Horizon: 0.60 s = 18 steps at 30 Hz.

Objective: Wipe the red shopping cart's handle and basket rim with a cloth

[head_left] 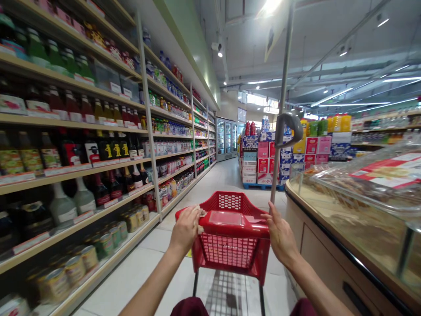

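Observation:
A red plastic shopping cart (230, 250) stands in front of me in the aisle. My left hand (186, 230) is closed over the left end of its handle, with a crumpled beige cloth (201, 219) pressed between hand and handle. My right hand (279, 232) rests against the right end of the handle, fingers stretched out and upward. Just beside those fingertips a grey metal pole (281, 105) rises from the cart's right side. A grey hook-shaped piece (287, 129) is fixed on the pole.
Shelves of bottles and cans (108, 162) line the left side. Close on the right is a display counter (324, 228) with clear-lidded food packs (378, 175). Ahead stand stacked drink cartons (263, 158) on a blue pallet (263, 186), with glass-door fridges (226, 136) beyond.

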### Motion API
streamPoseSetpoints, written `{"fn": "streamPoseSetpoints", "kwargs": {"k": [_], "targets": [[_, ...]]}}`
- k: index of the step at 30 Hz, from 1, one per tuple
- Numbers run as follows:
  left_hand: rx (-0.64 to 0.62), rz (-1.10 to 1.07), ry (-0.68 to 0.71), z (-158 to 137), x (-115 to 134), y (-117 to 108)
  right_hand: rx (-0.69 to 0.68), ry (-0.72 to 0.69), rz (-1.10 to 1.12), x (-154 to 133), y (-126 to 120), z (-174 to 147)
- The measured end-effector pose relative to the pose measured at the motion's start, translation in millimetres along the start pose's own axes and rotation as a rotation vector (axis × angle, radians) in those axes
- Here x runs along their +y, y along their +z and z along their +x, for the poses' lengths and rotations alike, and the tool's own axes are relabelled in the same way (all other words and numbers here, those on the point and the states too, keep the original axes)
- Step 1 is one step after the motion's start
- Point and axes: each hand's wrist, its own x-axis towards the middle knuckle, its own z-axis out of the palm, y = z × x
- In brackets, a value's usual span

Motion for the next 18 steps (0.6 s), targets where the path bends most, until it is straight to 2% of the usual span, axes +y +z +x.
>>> {"fn": "streamPoseSetpoints", "kwargs": {"k": [2,4,7,9,11,14,18], "targets": [[0.011,-0.024,-0.002,0.1,6.6,3.8,0.012,-0.033,-0.035,0.9,1.7,-0.1],[-0.019,-0.088,0.090,2.4,14.9,7.1,0.008,-0.053,-0.057,3.6,0.3,-0.6],[-0.072,-0.121,0.163,1.0,-2.9,1.0,-0.004,-0.074,-0.066,8.0,-4.4,-2.4],[-0.034,-0.057,0.038,-4.5,-28.5,-6.6,0.002,-0.101,-0.073,9.2,-5.4,-3.9],[0.024,0.006,-0.088,-9.8,-44.2,-10.2,0.017,-0.119,-0.089,8.8,-3.5,-4.7],[0.030,-0.010,-0.114,-10.5,-31.2,-4.6,0.048,-0.111,-0.113,8.2,0.2,-4.7],[-0.087,-0.120,0.034,-3.4,-4.5,2.7,0.054,-0.139,-0.107,8.5,0.6,-5.4]]}}
